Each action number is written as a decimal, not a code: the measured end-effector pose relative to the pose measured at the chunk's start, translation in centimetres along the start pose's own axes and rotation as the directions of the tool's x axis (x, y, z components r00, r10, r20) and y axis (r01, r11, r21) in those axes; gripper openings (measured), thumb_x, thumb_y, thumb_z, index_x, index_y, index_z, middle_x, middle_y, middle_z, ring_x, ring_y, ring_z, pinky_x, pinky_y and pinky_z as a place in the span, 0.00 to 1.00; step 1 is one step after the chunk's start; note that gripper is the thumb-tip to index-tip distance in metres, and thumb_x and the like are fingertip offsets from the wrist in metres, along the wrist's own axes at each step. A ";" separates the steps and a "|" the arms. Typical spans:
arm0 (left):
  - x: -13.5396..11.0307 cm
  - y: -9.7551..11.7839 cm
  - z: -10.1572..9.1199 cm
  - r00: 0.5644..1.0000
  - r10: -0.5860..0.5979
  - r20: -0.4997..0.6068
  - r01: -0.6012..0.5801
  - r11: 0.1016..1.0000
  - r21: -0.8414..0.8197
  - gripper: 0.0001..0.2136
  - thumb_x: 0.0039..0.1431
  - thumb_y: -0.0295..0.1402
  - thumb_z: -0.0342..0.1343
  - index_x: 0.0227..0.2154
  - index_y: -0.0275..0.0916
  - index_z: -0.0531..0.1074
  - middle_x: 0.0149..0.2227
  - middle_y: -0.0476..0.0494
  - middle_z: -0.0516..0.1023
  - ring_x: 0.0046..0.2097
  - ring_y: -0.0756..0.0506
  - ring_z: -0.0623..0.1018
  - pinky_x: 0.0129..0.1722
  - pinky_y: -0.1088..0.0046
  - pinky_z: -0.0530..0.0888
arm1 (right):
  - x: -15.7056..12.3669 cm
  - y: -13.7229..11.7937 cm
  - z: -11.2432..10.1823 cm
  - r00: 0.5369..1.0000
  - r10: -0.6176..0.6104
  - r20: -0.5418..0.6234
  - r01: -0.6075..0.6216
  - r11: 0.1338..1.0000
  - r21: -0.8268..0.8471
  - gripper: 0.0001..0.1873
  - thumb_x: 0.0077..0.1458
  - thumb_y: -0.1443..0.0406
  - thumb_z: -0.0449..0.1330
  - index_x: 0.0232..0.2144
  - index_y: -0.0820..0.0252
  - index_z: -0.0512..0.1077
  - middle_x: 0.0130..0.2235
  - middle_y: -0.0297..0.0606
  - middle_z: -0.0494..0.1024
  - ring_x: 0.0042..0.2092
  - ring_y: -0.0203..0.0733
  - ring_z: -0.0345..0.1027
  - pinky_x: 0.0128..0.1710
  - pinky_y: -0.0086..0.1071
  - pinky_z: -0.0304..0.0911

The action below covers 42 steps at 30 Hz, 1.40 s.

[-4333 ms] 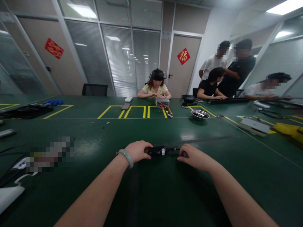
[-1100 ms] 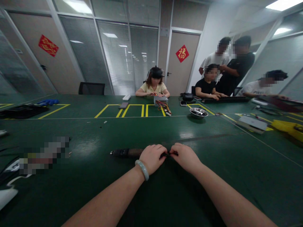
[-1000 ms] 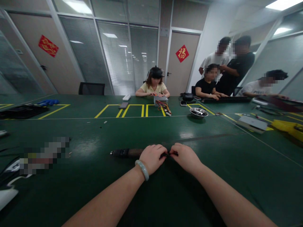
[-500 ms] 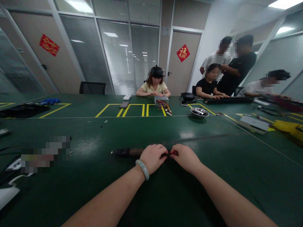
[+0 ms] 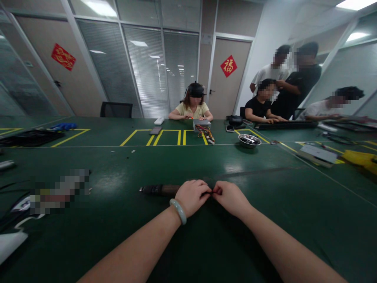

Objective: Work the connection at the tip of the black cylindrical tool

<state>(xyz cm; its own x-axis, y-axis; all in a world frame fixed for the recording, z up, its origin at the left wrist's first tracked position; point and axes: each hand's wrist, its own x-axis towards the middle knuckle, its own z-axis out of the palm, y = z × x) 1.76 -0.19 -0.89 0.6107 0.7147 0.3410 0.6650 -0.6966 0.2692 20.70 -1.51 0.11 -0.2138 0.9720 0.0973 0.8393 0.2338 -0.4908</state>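
A dark, rod-shaped tool that looks like an electric screwdriver (image 5: 160,190) lies on the green table, its silver tip pointing left. Over its right part rests my left hand (image 5: 192,196), with a pale bangle at the wrist. The fingers are curled down and hide that end of the tool. My right hand (image 5: 229,196) is closed in a pinch right beside the left fingertips. Something small and dark shows between the two hands, too small to make out.
On the far side, a person (image 5: 193,106) works at a grey box with coloured wires (image 5: 203,126). A metal bowl (image 5: 249,140) stands right of it. Cables and a white object (image 5: 13,243) lie at left. A yellow item (image 5: 361,159) is at far right, near several people.
The view has shifted slightly, so everything sits a little further right. Both hands stay together at the tool's right end, with only small finger movement.
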 end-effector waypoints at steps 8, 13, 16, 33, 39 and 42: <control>-0.2 0.2 -0.2 1.000 -0.005 0.009 0.005 1.000 -0.006 0.09 0.61 0.35 0.52 0.43 0.45 0.72 0.44 0.49 0.74 0.45 0.46 0.72 0.46 0.67 0.67 | 0.3 0.1 -0.3 0.999 0.025 0.030 -0.026 0.999 0.046 0.03 0.50 0.64 0.61 0.29 0.56 0.74 0.29 0.32 0.77 0.30 0.36 0.69 0.30 0.27 0.57; -0.1 0.1 -0.1 1.000 -0.008 0.022 0.007 1.000 0.018 0.11 0.62 0.37 0.51 0.46 0.46 0.70 0.45 0.49 0.73 0.45 0.46 0.72 0.46 0.66 0.67 | 0.3 0.2 -0.2 0.998 0.042 0.045 -0.045 0.996 0.076 0.03 0.50 0.65 0.61 0.30 0.57 0.74 0.30 0.33 0.77 0.31 0.36 0.69 0.32 0.27 0.59; 0.0 0.1 -0.1 1.000 -0.010 0.025 0.010 1.000 0.016 0.10 0.63 0.38 0.50 0.45 0.45 0.71 0.44 0.48 0.73 0.45 0.46 0.72 0.46 0.66 0.67 | 0.3 0.2 -0.2 0.997 0.066 0.050 -0.070 0.994 0.088 0.04 0.50 0.64 0.61 0.31 0.57 0.74 0.30 0.33 0.77 0.31 0.36 0.69 0.32 0.27 0.59; 0.1 0.4 -0.1 0.999 -0.045 0.029 0.044 0.998 0.047 0.07 0.61 0.37 0.52 0.38 0.45 0.73 0.40 0.49 0.73 0.43 0.46 0.72 0.42 0.67 0.67 | -0.1 -0.4 -0.6 0.998 -0.005 0.069 0.002 0.999 0.045 0.06 0.47 0.68 0.63 0.31 0.55 0.72 0.31 0.29 0.77 0.32 0.35 0.69 0.31 0.26 0.57; 0.2 0.5 -0.1 0.999 -0.051 0.011 0.050 0.997 0.055 0.07 0.61 0.37 0.52 0.37 0.46 0.73 0.40 0.49 0.73 0.42 0.45 0.71 0.41 0.67 0.67 | -0.3 -0.3 -1.0 0.997 -0.020 0.079 0.020 1.000 0.010 0.06 0.48 0.64 0.63 0.33 0.54 0.72 0.31 0.29 0.78 0.34 0.37 0.71 0.39 0.30 0.58; 0.3 0.7 -0.2 0.998 -0.058 0.017 0.056 0.997 0.054 0.07 0.62 0.38 0.51 0.37 0.46 0.73 0.39 0.49 0.73 0.41 0.45 0.71 0.40 0.67 0.67 | -0.5 -0.1 -1.2 0.997 -0.034 0.062 0.037 0.998 -0.058 0.06 0.51 0.60 0.62 0.31 0.54 0.73 0.30 0.29 0.78 0.33 0.38 0.71 0.43 0.33 0.56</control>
<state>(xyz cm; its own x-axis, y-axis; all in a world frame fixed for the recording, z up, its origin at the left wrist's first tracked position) 2.26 -0.49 -0.41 0.5788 0.7546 0.3093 0.7208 -0.6507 0.2388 21.37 -1.98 1.17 -0.2726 0.9603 0.0595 0.8584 0.2707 -0.4358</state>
